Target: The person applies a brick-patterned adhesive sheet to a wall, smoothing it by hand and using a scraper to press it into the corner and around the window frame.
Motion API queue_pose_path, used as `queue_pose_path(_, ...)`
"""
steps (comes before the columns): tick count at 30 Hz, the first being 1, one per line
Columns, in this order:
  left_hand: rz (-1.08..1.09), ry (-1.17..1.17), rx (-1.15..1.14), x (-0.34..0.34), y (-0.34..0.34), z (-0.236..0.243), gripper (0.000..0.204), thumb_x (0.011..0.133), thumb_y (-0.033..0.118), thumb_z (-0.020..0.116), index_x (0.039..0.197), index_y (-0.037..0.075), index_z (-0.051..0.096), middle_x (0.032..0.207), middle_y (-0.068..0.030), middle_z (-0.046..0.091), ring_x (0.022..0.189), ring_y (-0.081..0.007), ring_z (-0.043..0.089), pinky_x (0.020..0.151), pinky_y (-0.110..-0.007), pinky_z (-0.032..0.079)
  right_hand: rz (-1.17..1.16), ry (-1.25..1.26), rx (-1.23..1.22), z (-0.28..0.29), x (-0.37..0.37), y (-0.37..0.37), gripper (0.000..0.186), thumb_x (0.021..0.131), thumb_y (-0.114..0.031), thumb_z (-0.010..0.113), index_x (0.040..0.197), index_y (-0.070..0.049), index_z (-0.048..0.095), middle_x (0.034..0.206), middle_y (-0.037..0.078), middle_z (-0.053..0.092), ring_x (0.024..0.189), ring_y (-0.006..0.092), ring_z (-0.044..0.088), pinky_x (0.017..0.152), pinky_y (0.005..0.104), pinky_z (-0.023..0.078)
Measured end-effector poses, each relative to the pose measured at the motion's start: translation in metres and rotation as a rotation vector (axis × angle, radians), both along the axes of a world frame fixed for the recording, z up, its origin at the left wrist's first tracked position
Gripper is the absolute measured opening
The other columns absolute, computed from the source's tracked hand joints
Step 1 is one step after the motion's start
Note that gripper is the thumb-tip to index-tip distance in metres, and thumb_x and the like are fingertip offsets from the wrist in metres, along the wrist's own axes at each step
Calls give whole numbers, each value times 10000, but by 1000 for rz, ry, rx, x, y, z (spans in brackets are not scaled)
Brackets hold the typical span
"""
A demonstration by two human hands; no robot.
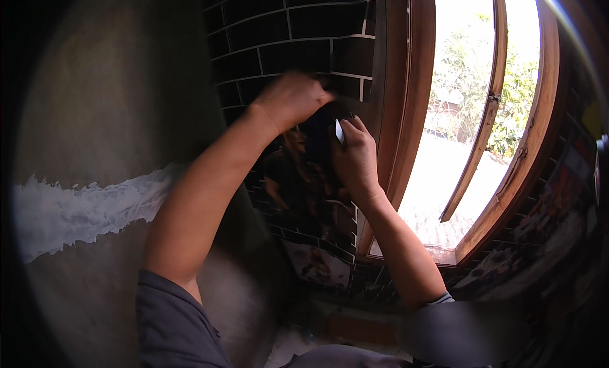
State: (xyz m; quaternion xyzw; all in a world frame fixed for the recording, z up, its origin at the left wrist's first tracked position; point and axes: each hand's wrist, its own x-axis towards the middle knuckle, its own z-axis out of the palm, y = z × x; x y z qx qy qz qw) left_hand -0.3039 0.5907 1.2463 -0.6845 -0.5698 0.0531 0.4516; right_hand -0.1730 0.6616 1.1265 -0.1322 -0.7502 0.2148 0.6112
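Note:
My left hand (295,100) is raised against the black wall covering (295,60), which has a white brick-line pattern. Its fingers are curled and slightly blurred, and whatever they grip is hidden. Lower and to the right, my right hand (356,155) is closed around a small dark object (339,132) with a bright, shiny face. Its kind is not clear. The dark gap between the two hands is too dim to make out. Below them, a picture of people (295,184) shows on the wall covering.
A wooden window frame (406,114) stands just right of my right hand, with a loose-looking slanted wooden bar (485,127) across its bright opening. At left, a bare grey wall (95,114) carries a rough white patch (95,203). More pictures (317,264) hang lower down.

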Motion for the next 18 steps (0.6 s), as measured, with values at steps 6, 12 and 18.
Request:
queue_pose_path(6,48,55,-4,-4,5,-3,286,865,101,629,1120,172,736,1068,-77,722,963,-286,706,817,-380,585,21,21,27,0,2,-1,172,800,-10,670,964,27,636,1005,207,608,937,452,603,783,469,496)
queue_pose_path(12,-134,85,75,-20,5,-9,270,857,113,626,1102,164,728,1078,-70,709,942,-290,705,808,-378,588,-2,26,43,-2,2,0,153,844,-51,675,957,45,635,1007,210,614,927,443,609,779,438,504)
queue_pose_path(18,-14,63,46,-12,5,-10,247,859,128,628,1082,172,724,1041,-49,713,915,-258,710,753,-366,591,83,-20,-84,-4,17,12,389,859,-92,683,1197,56,558,1071,249,670,933,389,685,802,413,542)
